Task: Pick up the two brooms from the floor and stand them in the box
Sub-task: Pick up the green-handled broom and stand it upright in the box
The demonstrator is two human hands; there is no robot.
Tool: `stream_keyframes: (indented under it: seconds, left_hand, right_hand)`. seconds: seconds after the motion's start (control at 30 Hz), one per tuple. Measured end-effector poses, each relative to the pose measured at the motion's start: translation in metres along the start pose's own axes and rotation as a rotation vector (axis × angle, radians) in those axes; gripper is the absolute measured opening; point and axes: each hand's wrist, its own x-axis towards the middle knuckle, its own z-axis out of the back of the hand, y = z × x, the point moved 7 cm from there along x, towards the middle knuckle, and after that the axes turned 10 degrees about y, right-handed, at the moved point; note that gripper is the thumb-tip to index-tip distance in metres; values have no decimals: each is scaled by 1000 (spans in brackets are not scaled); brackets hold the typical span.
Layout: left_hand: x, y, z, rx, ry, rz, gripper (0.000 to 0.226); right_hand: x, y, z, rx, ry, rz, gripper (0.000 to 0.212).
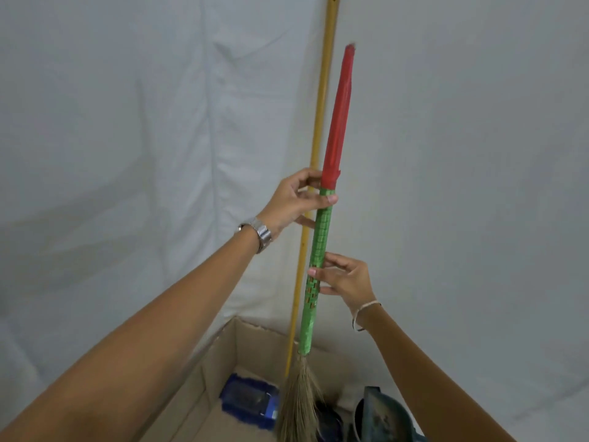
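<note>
A wrinkled white sheet (127, 154) backs an open cardboard box (204, 378). The left hand (293, 202) (a metal watch on its wrist) wraps its fingers around the green-wrapped broom (318, 250) just below its red grip; the right hand (344, 279) pinches it lower down. The broom stands upright, bristles inside the box, beside a yellow-handled broom (322, 122).
</note>
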Motion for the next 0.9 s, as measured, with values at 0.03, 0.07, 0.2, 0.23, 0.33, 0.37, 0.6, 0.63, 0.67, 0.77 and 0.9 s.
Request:
stream_keyframes:
  seconds: [0.03,0.07,0.2,0.23,0.33,0.37,0.6,0.63,0.67,0.77,0.9]
  left_hand:
    - [-3,10,17,-2,7,16,23]
    - [-5,20,35,-1,8,29,23]
    - [-6,55,97,-21,20,77,24]
    - [-6,61,106,-17,24,86,24]
    - [-5,91,139,-22,32,123,25]
    - [-3,102,151,-26,30,133,25]
    - [1,189,200,-97,-56,222,27]
    - [2,209,208,-113,-76,226,28]
    - [1,224,213,-129,-96,239,28]
    - [-2,274,225,-155,-125,287,30]
    - [-6,340,239,-181,-102,339,28]
  right_hand:
    - [11,-7,-15,6,7,-12,33]
    - [23,-13,-29,16,14,-22,32]
    - [69,-39,-78,43,14,-59,25]
    - [76,-44,-86,47,18,-70,25]
    - [106,-65,-111,62,28,-110,27]
    - [116,-71,-117,62,32,-123,27]
    - [178,-137,-141,66,56,-216,26]
    - [191,-153,-144,71,68,-227,26]
    - [199,-165,-145,71,69,-240,27]
    - [222,-211,-150,66,63,-276,24]
    - [251,-275,-154,77,22,-307,21]
